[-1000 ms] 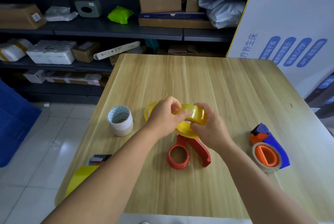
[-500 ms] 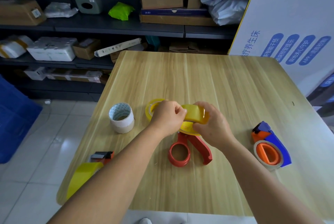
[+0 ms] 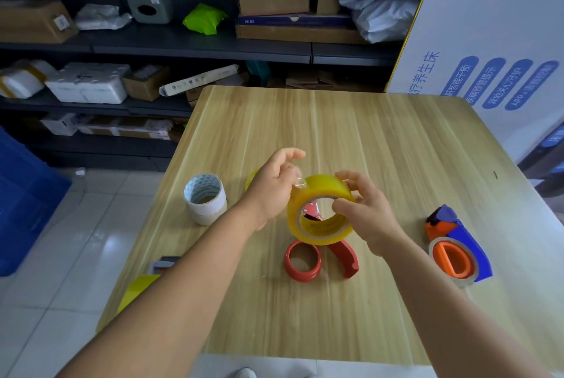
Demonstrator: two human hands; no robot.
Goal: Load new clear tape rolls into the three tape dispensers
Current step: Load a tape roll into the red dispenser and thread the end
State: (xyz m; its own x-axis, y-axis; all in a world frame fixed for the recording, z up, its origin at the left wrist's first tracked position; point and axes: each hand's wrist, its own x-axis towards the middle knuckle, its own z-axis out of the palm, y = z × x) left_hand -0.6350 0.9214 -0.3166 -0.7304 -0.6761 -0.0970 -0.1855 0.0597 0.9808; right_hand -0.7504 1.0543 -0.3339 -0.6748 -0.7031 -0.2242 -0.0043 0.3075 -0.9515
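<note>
Nearest, at the bench's (image 3: 351, 316) left front corner: a yellow tape roll (image 3: 134, 290) half over the edge, with a grey and red dispenser (image 3: 163, 264) partly hidden behind the left forearm. Further in, on the wood: a red dispenser (image 3: 317, 257), empty ring to the left, curved handle to the right. At the right edge: a blue and orange dispenser (image 3: 457, 248) lying flat, already carrying a roll around its orange hub.

Above the red dispenser, lifted off the bench: the clear yellowish tape roll (image 3: 320, 209), tilted so the core opening faces the camera, with the red dispenser's metal blade end visible through it. Right hand (image 3: 366, 213) clamped on the roll, fingers (image 3: 351, 177) over the outer band and thumb in the core. Left hand (image 3: 274, 185) touching the roll's left side, fingers (image 3: 291, 153) loosely curled, pinching what looks like the loose clear tape end at the top edge; hard to tell how firmly.

Just left: a white roll (image 3: 205, 198) standing upright. Behind the left hand: the rim of another yellow roll (image 3: 251, 177), mostly hidden.

Beyond the bench: dark shelves (image 3: 198, 48) with cardboard boxes, and a white printed panel (image 3: 500, 42) on the right.
</note>
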